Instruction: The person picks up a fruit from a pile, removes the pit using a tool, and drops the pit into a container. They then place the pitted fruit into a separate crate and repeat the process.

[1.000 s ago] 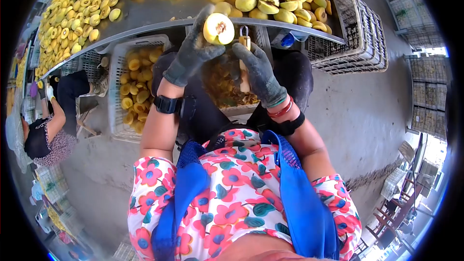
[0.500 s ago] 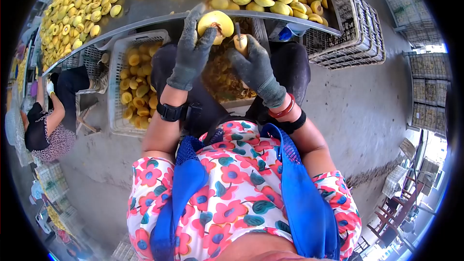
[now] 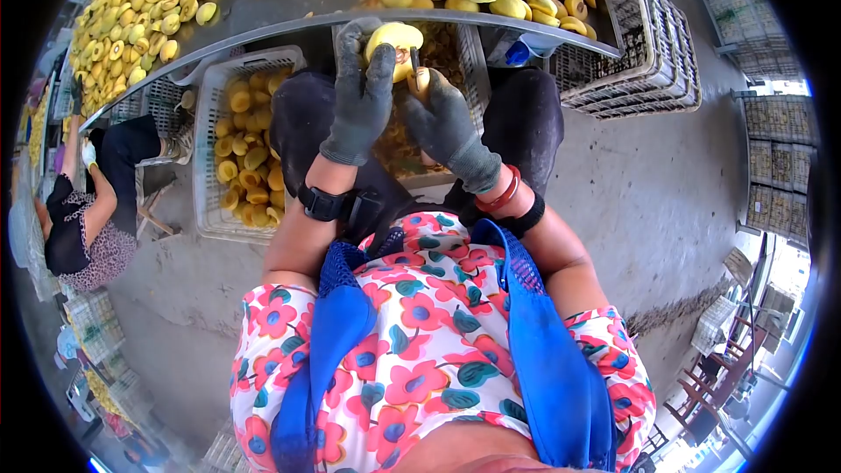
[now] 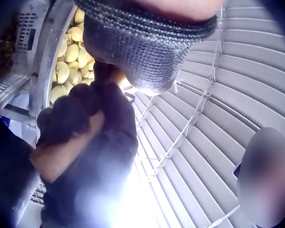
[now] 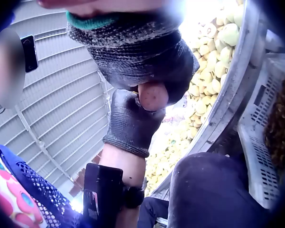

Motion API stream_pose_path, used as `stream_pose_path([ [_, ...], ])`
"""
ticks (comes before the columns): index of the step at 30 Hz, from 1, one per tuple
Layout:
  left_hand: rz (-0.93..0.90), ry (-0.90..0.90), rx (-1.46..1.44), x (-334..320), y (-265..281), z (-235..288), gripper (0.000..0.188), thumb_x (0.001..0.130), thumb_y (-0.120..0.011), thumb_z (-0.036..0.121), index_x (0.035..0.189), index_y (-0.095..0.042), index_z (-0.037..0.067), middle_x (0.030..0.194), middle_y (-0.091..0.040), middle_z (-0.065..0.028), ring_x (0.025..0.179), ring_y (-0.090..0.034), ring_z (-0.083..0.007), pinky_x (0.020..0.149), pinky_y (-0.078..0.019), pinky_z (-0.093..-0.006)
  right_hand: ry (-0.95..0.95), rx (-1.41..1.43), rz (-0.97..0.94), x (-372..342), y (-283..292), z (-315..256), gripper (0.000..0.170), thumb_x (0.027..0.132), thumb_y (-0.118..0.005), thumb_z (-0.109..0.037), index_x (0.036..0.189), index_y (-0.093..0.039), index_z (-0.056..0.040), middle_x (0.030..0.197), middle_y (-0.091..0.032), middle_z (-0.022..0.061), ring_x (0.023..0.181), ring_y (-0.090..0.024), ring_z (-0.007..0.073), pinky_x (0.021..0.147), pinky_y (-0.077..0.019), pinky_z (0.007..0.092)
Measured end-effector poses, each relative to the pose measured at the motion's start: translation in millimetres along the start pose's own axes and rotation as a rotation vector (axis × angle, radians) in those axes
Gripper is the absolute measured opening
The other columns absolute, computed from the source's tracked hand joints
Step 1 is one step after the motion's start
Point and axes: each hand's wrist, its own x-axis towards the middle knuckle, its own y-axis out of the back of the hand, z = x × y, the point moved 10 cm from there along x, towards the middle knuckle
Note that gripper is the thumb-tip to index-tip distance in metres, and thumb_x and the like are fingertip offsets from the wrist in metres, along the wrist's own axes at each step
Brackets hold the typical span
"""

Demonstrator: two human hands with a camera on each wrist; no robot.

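In the head view, my gloved left hand (image 3: 359, 105) holds a yellow peach half (image 3: 394, 38) just over the metal table edge, its brown pit hollow turned toward my right hand (image 3: 447, 127). That hand, also gloved, grips a wooden-handled pitting tool (image 3: 421, 84) whose metal end meets the hollow. The left wrist view gives the right fingers curled round the wooden handle (image 4: 66, 152), with the metal end mostly hidden. From the right wrist, the round butt of the handle (image 5: 153, 96) pokes out beside the left hand (image 5: 133, 121).
A metal table (image 3: 272, 22) ahead bears piles of peach halves (image 3: 140, 17). At my left stands a white crate (image 3: 208, 184) of halves; another crate (image 3: 473, 70) with brown-yellow scraps sits between my knees. A stacked crate (image 3: 657, 61) stands right. Another person (image 3: 92, 219) sits far left.
The peach half has tipped from facing up toward the right hand. My right hand has moved left and turned the tool from upright, bringing its metal end to the fruit.
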Motion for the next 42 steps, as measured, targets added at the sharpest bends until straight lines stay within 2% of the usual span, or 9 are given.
stream_pose_path([
  [4,-0.005,-0.052,0.048,-3,-5,10,0.037,0.096,-0.053,0.022,0.124,-0.047,0.001,0.118,-0.052,-0.0140,0.106,-0.054,-0.0230,0.094,-0.0438,-0.0340,-0.358,0.387,-0.138,-5,-13,11,0.013,0.091,-0.055,-0.010,0.102,-0.056,-0.0021,0.076,-0.060,0.0024,0.059,-0.055,0.0093,0.050,-0.0460,0.0242],
  [10,0.024,-0.062,0.124,-6,-5,8,0.039,0.095,-0.054,0.021,0.126,-0.046,-0.001,0.120,-0.052,-0.0160,0.107,-0.055,-0.0258,0.093,-0.0455,-0.0357,-0.245,0.340,-0.183,-1,-19,19,0.015,0.093,-0.055,-0.013,0.104,-0.054,-0.0027,0.073,-0.059,0.0006,0.051,-0.052,0.0065,0.044,-0.0424,0.0210],
  [13,0.036,-0.071,0.117,-9,-2,4,0.040,0.094,-0.055,0.021,0.126,-0.046,-0.001,0.120,-0.053,-0.0163,0.107,-0.056,-0.0262,0.092,-0.0464,-0.0357,-0.421,0.449,-0.241,-5,-22,12,0.015,0.093,-0.055,-0.013,0.104,-0.054,-0.0029,0.073,-0.058,0.0005,0.052,-0.052,0.0058,0.043,-0.0412,0.0205],
  [16,0.040,-0.091,0.104,-9,-3,6,0.040,0.094,-0.055,0.020,0.126,-0.046,-0.002,0.120,-0.053,-0.0167,0.105,-0.056,-0.0263,0.091,-0.0471,-0.0357,-0.257,0.221,-0.190,0,-17,15,0.015,0.093,-0.055,-0.014,0.104,-0.054,-0.0033,0.073,-0.058,0.0000,0.052,-0.051,0.0057,0.043,-0.0404,0.0204],
  [28,0.027,-0.098,0.051,-10,-6,8,0.040,0.094,-0.054,0.018,0.127,-0.045,-0.002,0.119,-0.054,-0.0170,0.104,-0.057,-0.0255,0.091,-0.0476,-0.0356,-0.430,0.468,-0.287,-6,-20,7,0.014,0.092,-0.055,-0.013,0.101,-0.056,-0.0034,0.070,-0.057,-0.0010,0.051,-0.051,0.0057,0.043,-0.0400,0.0218],
  [31,0.007,-0.074,0.014,-10,-7,7,0.041,0.095,-0.053,0.019,0.129,-0.043,-0.002,0.120,-0.054,-0.0167,0.105,-0.056,-0.0250,0.092,-0.0474,-0.0356,-0.325,0.208,-0.203,-2,-15,11,0.014,0.092,-0.056,-0.013,0.102,-0.056,-0.0028,0.074,-0.059,0.0003,0.055,-0.053,0.0057,0.046,-0.0424,0.0222],
  [34,0.018,-0.047,-0.063,-12,-8,11,0.043,0.096,-0.052,0.021,0.130,-0.041,-0.002,0.122,-0.053,-0.0166,0.107,-0.055,-0.0246,0.093,-0.0463,-0.0355,-0.145,0.150,-0.109,4,-8,6,0.021,0.086,-0.058,-0.009,0.103,-0.056,0.0020,0.080,-0.064,0.0160,0.069,-0.063,0.0203,0.065,-0.0505,0.0342],
  [37,0.053,-0.105,-0.084,-9,-11,27,0.043,0.096,-0.052,0.023,0.131,-0.040,-0.001,0.123,-0.052,-0.0166,0.109,-0.054,-0.0244,0.095,-0.0452,-0.0351,-0.087,0.157,0.051,2,1,-6,0.019,0.086,-0.058,-0.009,0.101,-0.056,0.0018,0.080,-0.064,0.0187,0.070,-0.064,0.0238,0.065,-0.0505,0.0351],
  [42,0.007,-0.205,0.016,-8,-11,40,0.042,0.097,-0.052,0.024,0.130,-0.042,-0.001,0.124,-0.050,-0.0158,0.110,-0.053,-0.0237,0.095,-0.0446,-0.0344,-0.051,0.187,0.004,4,-1,-8,0.019,0.086,-0.058,-0.011,0.100,-0.055,0.0021,0.078,-0.063,0.0181,0.069,-0.064,0.0240,0.064,-0.0505,0.0353],
])
